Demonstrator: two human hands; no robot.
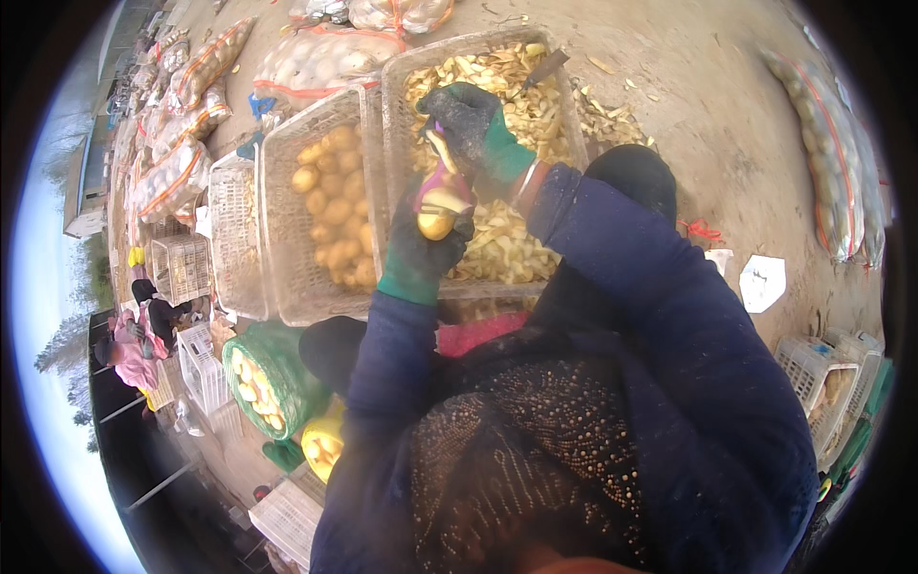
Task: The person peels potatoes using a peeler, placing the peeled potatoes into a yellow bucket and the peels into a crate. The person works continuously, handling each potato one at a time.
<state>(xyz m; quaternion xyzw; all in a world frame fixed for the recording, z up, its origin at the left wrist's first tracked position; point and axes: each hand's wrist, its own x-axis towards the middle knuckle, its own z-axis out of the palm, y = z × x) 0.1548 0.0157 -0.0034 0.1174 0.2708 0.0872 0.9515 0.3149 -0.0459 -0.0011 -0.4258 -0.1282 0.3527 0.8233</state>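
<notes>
My left hand [419,255], in a dark green-cuffed work glove, grips a partly peeled potato [436,224] above the crate of peelings. My right hand [466,118], gloved alike, is closed on a purple peeler [439,183] whose head lies at the potato. A pale strip of peel [443,152] hangs along the tool. Below both hands stands a plastic crate [482,289] heaped with potato peelings [513,240]. A knife [543,70] rests on the peelings near the far right corner. Just left, another crate [283,215] holds whole unpeeled potatoes [336,208].
A green mesh sack [305,373] and a yellow container [319,441] hold pale potatoes beside my left leg. Full sacks [326,61] lie beyond the crates, others [825,161] at right. Two people [136,351] are at far left. Stray peelings [609,118] litter the ground.
</notes>
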